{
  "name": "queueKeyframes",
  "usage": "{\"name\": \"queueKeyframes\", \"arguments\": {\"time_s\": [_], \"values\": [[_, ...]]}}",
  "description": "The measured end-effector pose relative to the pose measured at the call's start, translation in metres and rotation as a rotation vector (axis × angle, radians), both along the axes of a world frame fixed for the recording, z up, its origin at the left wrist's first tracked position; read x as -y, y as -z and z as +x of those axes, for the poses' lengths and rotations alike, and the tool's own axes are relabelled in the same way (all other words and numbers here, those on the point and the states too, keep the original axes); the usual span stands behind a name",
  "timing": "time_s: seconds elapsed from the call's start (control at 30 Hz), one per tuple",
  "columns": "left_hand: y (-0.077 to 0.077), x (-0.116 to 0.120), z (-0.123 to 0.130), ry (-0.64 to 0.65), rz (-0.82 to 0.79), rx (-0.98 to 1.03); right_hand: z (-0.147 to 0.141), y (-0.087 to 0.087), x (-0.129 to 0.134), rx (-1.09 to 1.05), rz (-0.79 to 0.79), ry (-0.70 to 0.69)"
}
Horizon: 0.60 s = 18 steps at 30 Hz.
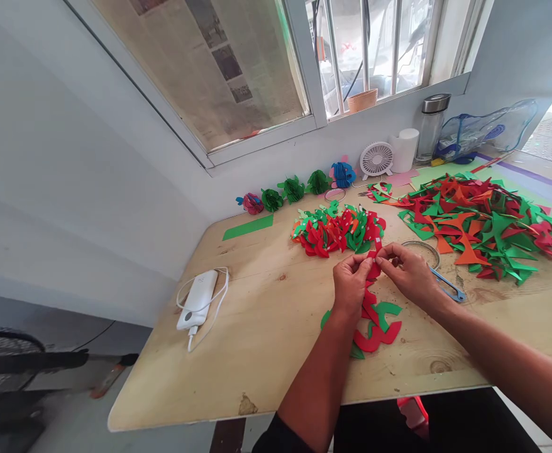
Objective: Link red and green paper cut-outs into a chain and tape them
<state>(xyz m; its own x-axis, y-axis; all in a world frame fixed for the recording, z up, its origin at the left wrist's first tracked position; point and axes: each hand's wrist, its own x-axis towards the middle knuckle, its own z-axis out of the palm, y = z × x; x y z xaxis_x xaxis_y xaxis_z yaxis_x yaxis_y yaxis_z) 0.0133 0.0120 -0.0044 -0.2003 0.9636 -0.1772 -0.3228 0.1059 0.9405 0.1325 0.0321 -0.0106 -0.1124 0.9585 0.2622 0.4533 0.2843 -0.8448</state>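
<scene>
A red paper cutout [374, 270] with a small white square on its upper end is pinched between both hands. On its left side my left hand [351, 283] is closed, thumb and fingertips on the paper. From the right, my right hand [408, 272] grips it with thumb and forefinger. Below them lie loose red curved cutouts [377, 338] and green cutouts [388, 314], partly hidden by my left hand and forearm. Just beyond my fingers is a heap of red and green curved pieces [325, 234], several with small white squares.
Paper scraps [478, 223] are piled at the right. A tape roll [439, 251] and light-blue tool [450, 288] lie by my right wrist. A white power bank [198, 299] with cable sits left. Along the wall stand folded-paper figures [292, 189], a small fan [376, 159] and a glass bottle [430, 135].
</scene>
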Motion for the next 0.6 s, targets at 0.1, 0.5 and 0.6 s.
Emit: {"name": "queueKeyframes", "arguments": {"time_s": [0.1,0.5,0.6], "values": [[-0.001,0.000,0.000,0.002,0.013,-0.003,0.000,-0.001,-0.001,-0.045,-0.060,0.000],[-0.002,0.001,0.001,-0.009,0.015,-0.001,0.005,0.011,-0.009,-0.153,-0.137,-0.025],[-0.001,0.001,0.001,-0.010,0.006,-0.002,0.006,0.011,-0.009,-0.148,-0.116,-0.018]]}}
